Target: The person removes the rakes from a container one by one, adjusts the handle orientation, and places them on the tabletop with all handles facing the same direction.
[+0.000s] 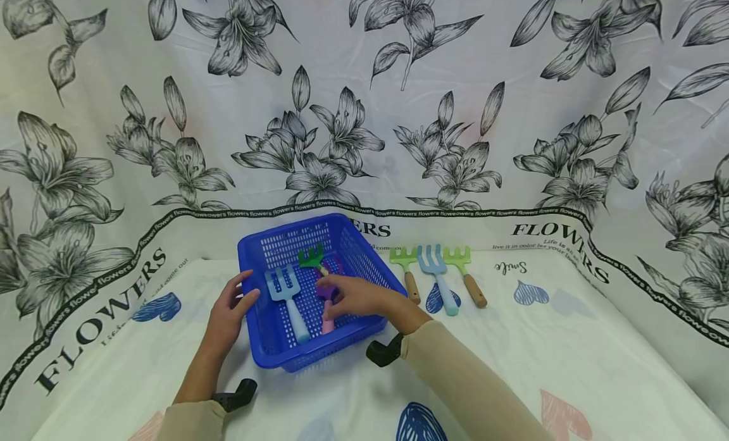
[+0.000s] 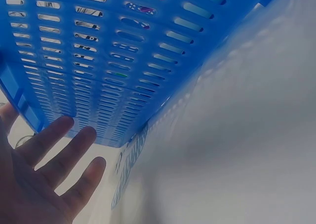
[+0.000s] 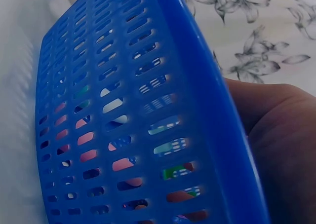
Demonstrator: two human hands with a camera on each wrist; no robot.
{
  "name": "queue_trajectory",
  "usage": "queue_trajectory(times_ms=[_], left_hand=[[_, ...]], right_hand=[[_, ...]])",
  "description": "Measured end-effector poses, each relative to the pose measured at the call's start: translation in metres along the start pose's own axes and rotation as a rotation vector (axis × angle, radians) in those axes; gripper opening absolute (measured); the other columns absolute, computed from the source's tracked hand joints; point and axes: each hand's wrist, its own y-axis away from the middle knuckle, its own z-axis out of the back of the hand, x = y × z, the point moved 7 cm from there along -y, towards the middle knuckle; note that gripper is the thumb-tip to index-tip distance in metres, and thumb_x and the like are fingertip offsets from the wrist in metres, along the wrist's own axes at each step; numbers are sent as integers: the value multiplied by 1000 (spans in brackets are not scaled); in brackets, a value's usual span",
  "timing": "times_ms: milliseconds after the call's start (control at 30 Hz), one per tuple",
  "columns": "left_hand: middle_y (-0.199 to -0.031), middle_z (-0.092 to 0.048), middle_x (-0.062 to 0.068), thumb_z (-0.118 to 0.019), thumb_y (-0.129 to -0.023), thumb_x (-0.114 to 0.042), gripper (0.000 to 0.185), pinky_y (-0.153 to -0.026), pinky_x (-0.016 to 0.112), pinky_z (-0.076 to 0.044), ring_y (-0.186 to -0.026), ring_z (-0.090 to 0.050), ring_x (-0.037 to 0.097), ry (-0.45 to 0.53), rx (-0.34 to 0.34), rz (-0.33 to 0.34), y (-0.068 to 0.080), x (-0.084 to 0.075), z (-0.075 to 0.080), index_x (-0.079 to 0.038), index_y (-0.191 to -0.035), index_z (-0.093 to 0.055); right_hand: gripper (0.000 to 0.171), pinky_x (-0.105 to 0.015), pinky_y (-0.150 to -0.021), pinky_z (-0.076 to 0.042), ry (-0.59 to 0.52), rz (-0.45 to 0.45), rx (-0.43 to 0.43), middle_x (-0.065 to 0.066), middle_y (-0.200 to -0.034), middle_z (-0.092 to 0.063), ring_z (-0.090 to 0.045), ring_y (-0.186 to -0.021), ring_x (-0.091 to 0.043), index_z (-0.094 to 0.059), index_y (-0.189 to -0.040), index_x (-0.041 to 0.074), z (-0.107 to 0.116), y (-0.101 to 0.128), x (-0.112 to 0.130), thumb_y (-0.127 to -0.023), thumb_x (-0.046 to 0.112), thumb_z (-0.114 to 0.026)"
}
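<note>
On a heart-printed white cloth [image 1: 484, 365], the left hand [image 1: 230, 308], fingers spread, is beside a blue basket [image 1: 302, 359] in which the right hand [image 1: 354, 297] pinches a pink-handled tool [image 1: 328, 326], its long axis running away from the person, purple end farthest, before a flower-printed backdrop [image 1: 393, 181].

Before me spreads a white cloth [image 1: 342, 403], printed with blue and pink hearts. Left of the frame's centre, I have a blue basket [image 1: 342, 343] standing on it; right of centre lie a green rake [image 1: 407, 271], a light-blue fork [image 1: 440, 278] and a second green rake [image 1: 474, 290].
</note>
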Motion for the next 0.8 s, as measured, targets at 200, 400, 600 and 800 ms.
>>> queue_trajectory(times_ms=[200,400,600,800], left_hand=[[-153,-29,23,-49,-97,-51,69,-102,65,-32,-134,-34,48,4,-3,-5,-1,1,0,-24,-155,-24],[-153,-29,24,-49,-97,-51,70,-102,65,-31,-134,-34,48,9,1,2,0,3,1,-23,-155,-23],[-152,-30,23,-49,-98,-48,68,-101,65,-32,-133,-35,48,11,4,-10,-1,1,0,-24,-155,-24],[-153,-29,23,-49,-98,-47,68,-100,65,-33,-134,-35,48,8,3,0,-1,3,0,-24,-155,-23]], right_hand=[[62,-44,-106,-37,26,-25,43,-3,-134,-53,-47,-127,-23,-47,-142,23,-4,-2,-2,-87,27,-74],[69,-45,-110,-31,31,-46,93,-6,-142,-48,-41,-134,-25,-44,-146,23,-8,-5,-3,-85,29,-76],[68,-48,-109,-32,16,-69,138,-8,-141,-49,-42,-132,-27,-44,-146,26,-11,-8,-5,-85,31,-75],[68,-38,-91,-50,0,-86,177,-9,-137,-51,-49,-121,-24,-43,-146,23,-14,-10,-6,-86,28,-74]])
